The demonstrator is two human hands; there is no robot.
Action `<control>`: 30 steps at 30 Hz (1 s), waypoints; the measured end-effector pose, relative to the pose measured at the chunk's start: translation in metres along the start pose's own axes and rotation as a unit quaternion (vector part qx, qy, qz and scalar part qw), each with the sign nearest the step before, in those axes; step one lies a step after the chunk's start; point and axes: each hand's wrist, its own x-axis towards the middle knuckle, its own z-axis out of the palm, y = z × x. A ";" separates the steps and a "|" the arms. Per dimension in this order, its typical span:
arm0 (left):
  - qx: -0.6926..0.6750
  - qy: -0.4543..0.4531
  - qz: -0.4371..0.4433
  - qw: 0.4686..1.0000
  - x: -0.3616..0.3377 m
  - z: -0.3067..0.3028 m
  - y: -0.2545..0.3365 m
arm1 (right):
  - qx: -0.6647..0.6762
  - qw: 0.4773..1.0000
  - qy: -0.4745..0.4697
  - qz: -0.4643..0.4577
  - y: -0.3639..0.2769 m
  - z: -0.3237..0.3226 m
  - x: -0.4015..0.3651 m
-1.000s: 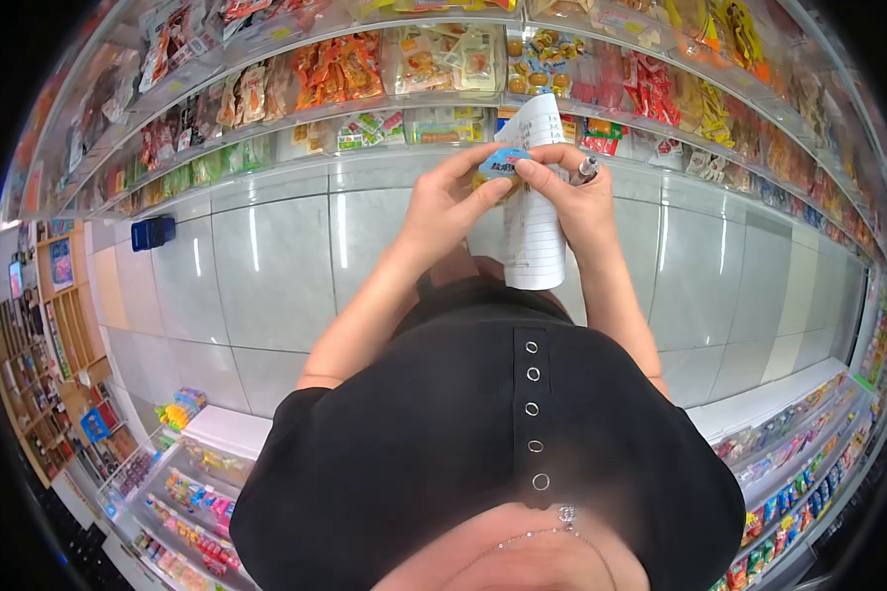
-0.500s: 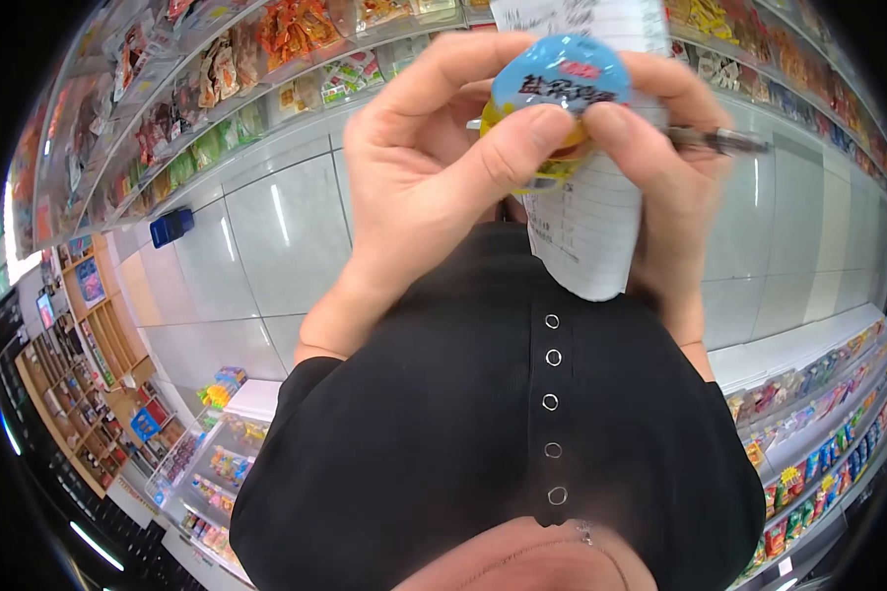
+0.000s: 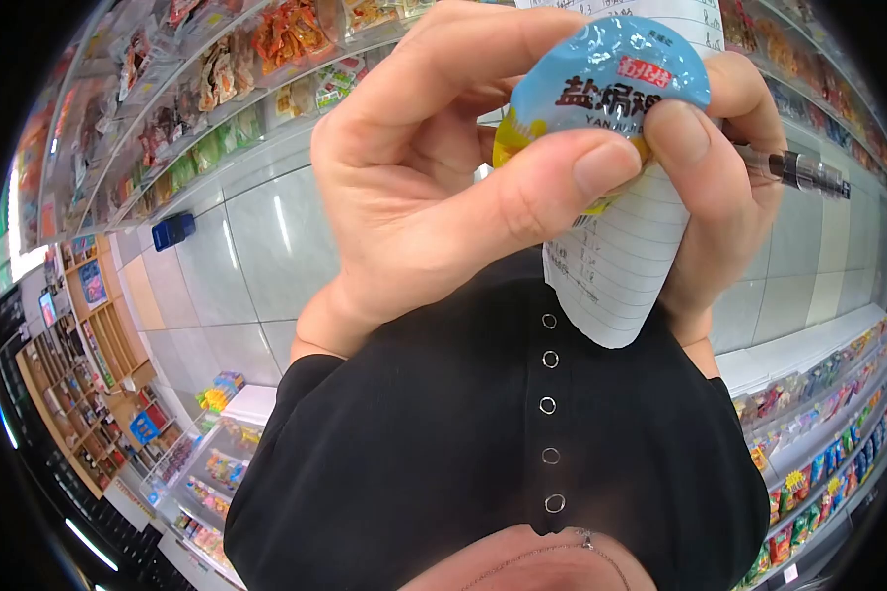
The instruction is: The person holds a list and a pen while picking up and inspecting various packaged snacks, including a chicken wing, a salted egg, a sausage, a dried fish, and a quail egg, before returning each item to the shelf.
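Note:
A round, shiny blue and yellow snack packet (image 3: 601,84) with printed characters is held up close to the camera. My left hand (image 3: 453,148) pinches its left and lower edge, thumb across the front. My right hand (image 3: 715,167) grips the packet's right edge between thumb and fingers. A lined paper sheet with handwriting (image 3: 621,266) hangs curled behind the packet, against my right hand. A dark pen with a clear cap (image 3: 808,175) sticks out to the right from behind my right hand's fingers.
Shelves of packaged snacks (image 3: 217,79) curve across the top left. More snack racks stand at the lower right (image 3: 818,453) and lower left (image 3: 222,468). A dark blue object (image 3: 173,230) is on the tiled floor (image 3: 276,236). Wooden shelving (image 3: 99,364) stands at the far left.
Both hands and the packet have come closer to the camera and slightly right. The packet is now tilted, and the paper and pen have shifted with my right hand.

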 end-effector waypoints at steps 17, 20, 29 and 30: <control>-0.115 0.015 -0.071 0.991 -0.002 0.008 0.005 | 0.000 1.000 0.002 0.014 -0.001 -0.003 0.004; -0.138 0.068 -0.116 0.981 0.001 0.014 0.014 | 0.231 0.945 -0.205 -0.111 0.057 -0.028 0.045; 0.021 0.054 -0.093 0.994 0.012 0.017 0.025 | 0.015 0.999 0.047 0.023 -0.012 0.010 -0.006; 0.017 0.056 -0.085 0.995 0.013 0.019 0.025 | 0.021 0.998 0.055 0.030 -0.013 0.011 -0.007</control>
